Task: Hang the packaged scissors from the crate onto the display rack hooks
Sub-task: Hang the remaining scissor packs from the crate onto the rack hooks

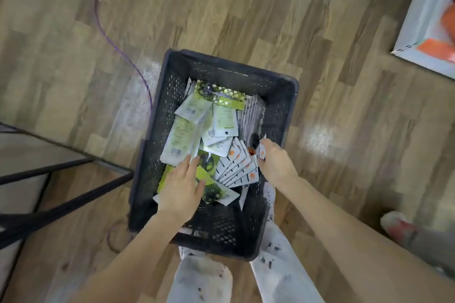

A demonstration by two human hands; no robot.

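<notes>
- Frame blurred throughout; print on the packs unreadable, and the scissors inside most packs cannot be made out.
- Rack (49,179): only dark bars at the left edge, cut off; no hooks visible.
- Box (428,15) at upper right, cut off by the frame, with orange contents of unclear kind.
- Shoe (396,226) at right edge, partly cut off.
- Left hand (183,187): reaches into the crate (152,145), palm down, fingers straight and spread, lying flat on the green packs (209,177) near the crate's near-left part; it grips nothing.
- Right hand (275,161): at the crate's right wall, fingers curled round the top of a white pack (261,152) with an orange dot; the fingertips are hidden behind the pack.
- Crate: dark, perforated walls, on a wood-pattern floor (246,7) just ahead of the person's pale trouser legs (202,278).
- Packs, all in the crate: a loose pile of green-and-white ones with barcodes (177,135) at left and centre; a fanned row of white packs (240,167) with orange dots at right, just beside the right hand; more white packs standing on edge (251,113) along the right wall.
- Purple cable (115,42) runs over the floor to the crate's left.
</notes>
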